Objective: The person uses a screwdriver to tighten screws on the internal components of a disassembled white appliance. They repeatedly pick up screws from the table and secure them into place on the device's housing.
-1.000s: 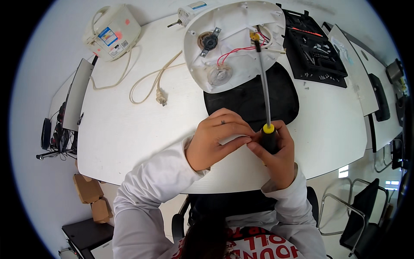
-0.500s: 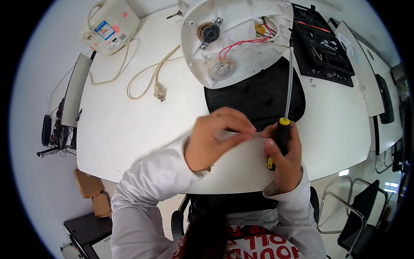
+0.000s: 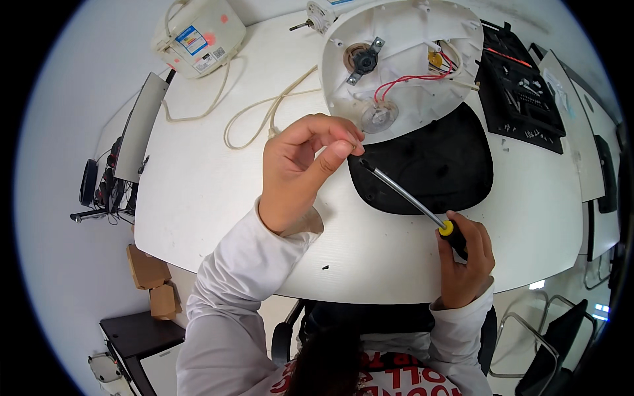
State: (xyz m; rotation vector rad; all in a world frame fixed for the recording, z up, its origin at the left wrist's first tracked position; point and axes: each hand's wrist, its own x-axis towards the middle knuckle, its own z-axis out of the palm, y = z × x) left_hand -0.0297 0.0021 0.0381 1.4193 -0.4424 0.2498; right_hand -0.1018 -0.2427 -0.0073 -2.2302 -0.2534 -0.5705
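Note:
My left hand (image 3: 300, 168) is raised over the table, thumb and fingertips pinched on something tiny, too small to name. Close by its fingertips is the tip of a screwdriver (image 3: 408, 198) with a black and yellow handle. My right hand (image 3: 467, 261) grips that handle near the table's front edge, the shaft slanting up to the left. Beyond both hands lies an opened white plastic housing (image 3: 422, 20), its inside showing red wires (image 3: 413, 78), a dark round part with a metal bracket (image 3: 364, 61) and a clear round part (image 3: 380, 117). A black rounded panel (image 3: 429, 175) lies partly under it.
A black tool case (image 3: 522, 86) with small screws beside it lies at the far right. At the far left stands a cream appliance with a handle (image 3: 198, 39); a pale cord (image 3: 271, 105) loops across the white table (image 3: 218, 198). One small dark piece (image 3: 325, 267) lies near the front edge.
My left hand has risen away from the table's front, fingertips pinched. The screwdriver has swung from nearly upright to slanting left, its tip now by the left fingers. The whole view has shifted slightly.

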